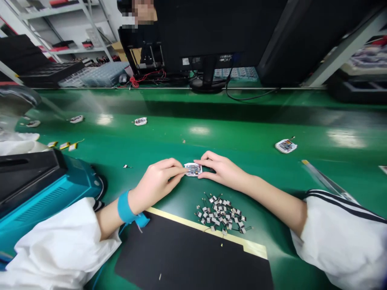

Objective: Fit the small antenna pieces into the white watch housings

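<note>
Holding: left hand (157,184) and right hand (222,171), fingers nearly closed, grip the edges of a white circuit module (192,169) at lower centre of frame.
Left wrist: blue strap (125,209).
Below hands: pile of small wired components (220,213), just above a black mat (193,257).

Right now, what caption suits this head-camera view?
Left hand and right hand hold a small circuit board on a green workbench.
</note>
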Available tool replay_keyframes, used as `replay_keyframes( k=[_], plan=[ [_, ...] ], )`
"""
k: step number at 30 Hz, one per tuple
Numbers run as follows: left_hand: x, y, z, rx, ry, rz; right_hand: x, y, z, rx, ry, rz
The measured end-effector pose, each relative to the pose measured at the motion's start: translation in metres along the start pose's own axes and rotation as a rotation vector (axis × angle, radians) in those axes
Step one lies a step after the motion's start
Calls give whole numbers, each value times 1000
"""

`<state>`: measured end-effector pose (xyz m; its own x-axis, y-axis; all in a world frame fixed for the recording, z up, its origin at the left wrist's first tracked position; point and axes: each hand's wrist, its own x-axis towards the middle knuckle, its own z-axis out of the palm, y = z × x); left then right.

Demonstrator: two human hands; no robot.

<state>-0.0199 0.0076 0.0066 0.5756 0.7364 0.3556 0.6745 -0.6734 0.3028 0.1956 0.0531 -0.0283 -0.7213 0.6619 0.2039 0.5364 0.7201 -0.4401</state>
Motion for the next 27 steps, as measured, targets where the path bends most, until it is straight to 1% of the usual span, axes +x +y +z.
replay_keyframes(
  k=[3,7,10,12,16,19,22,27],
  plan=[
    [9,-3,12,1,30,23,8,-3,6,-58,1,-27],
    [8,-8,23,53,-18,49,11,-3,10,-91,28,-60],
    [7,-7,22,96,-37,56,10,-2,11,-103,32,-63],
    [8,-4,21,92,-53,25,9,-1,11,-109,40,-60],
    [13,2,19,16,-131,-63,9,-2,9,-110,43,-56],
    [14,4,19,-37,-174,-101,9,-2,9,-123,30,-53],
    [15,5,19,-58,-197,-113,9,-3,10,-139,40,-63],
    [16,4,18,-65,-271,-121,9,-2,11,-154,51,-83]
  ],
)
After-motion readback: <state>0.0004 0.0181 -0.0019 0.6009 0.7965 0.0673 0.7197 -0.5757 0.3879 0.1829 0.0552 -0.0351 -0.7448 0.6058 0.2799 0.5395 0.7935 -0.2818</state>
